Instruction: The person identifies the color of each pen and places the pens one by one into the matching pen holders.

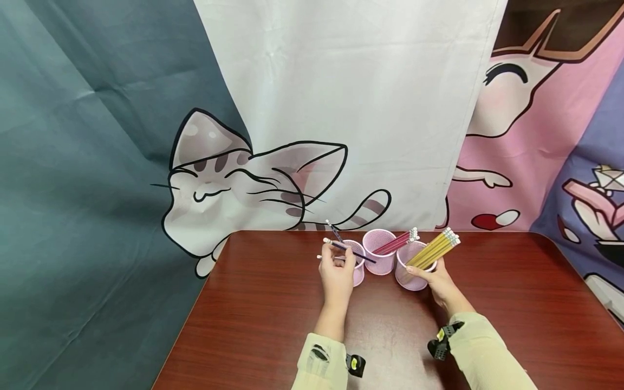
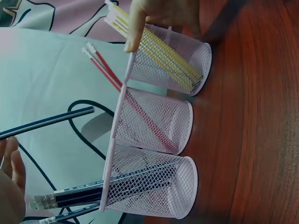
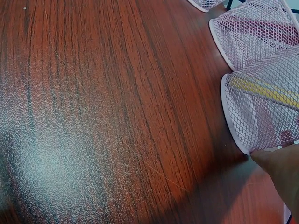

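Observation:
Three pink mesh pencil cups stand side by side near the table's far edge. My left hand (image 1: 337, 277) pinches a dark blue pencil (image 1: 362, 256) above the left cup (image 1: 359, 276), its unsharpened end pointing right toward the middle cup (image 1: 379, 266). In the left wrist view, several dark blue pencils (image 2: 79, 196) lean in the left cup. Red pencils (image 1: 395, 243) lean in the middle cup. With thumb over the rim, my right hand (image 1: 442, 287) grips the right cup (image 1: 408, 279), which holds several yellow pencils (image 1: 433, 250). The right wrist view shows only part of this hand.
The brown wooden table (image 1: 253, 325) extends in front of the cups and to both sides. Behind it hangs a cartoon-printed cloth (image 1: 361, 108), close to the far edge. Each sleeve has a small black wrist camera (image 1: 356, 365) by it.

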The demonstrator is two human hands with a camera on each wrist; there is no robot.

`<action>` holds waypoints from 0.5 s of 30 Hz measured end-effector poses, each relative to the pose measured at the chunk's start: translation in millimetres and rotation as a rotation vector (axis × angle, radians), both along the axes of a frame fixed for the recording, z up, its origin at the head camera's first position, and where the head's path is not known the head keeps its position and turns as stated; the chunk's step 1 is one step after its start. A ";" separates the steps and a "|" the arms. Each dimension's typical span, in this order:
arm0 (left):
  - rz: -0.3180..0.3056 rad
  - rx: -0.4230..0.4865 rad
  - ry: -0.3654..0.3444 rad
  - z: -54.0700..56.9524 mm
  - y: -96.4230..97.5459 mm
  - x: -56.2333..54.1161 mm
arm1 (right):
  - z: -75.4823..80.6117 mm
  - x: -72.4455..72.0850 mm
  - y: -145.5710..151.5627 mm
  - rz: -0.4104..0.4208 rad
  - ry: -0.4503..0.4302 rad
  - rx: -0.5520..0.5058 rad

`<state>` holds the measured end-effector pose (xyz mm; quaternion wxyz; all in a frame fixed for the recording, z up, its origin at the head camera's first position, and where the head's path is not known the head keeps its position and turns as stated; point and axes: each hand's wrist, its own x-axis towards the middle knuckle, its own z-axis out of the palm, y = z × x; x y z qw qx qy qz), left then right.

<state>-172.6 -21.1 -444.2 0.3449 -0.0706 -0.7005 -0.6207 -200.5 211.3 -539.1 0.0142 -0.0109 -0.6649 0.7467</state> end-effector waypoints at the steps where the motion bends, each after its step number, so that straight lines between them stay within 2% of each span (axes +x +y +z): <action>1: 0.020 0.005 0.019 0.0 -0.9 0.5 | 2.4 0.6 -0.6 -0.005 -0.012 -0.003; 8: 0.149 0.002 0.121 -5.0 -7.4 8.7 | 9.9 1.2 -1.9 -0.006 -0.053 -0.005; 11: 0.171 -0.018 0.156 -11.3 -9.8 11.1 | 9.5 0.4 -1.7 -0.007 -0.052 -0.006; 15: 0.177 -0.037 0.181 -25.7 -13.9 8.8 | 10.8 1.4 -2.4 -0.005 -0.059 -0.007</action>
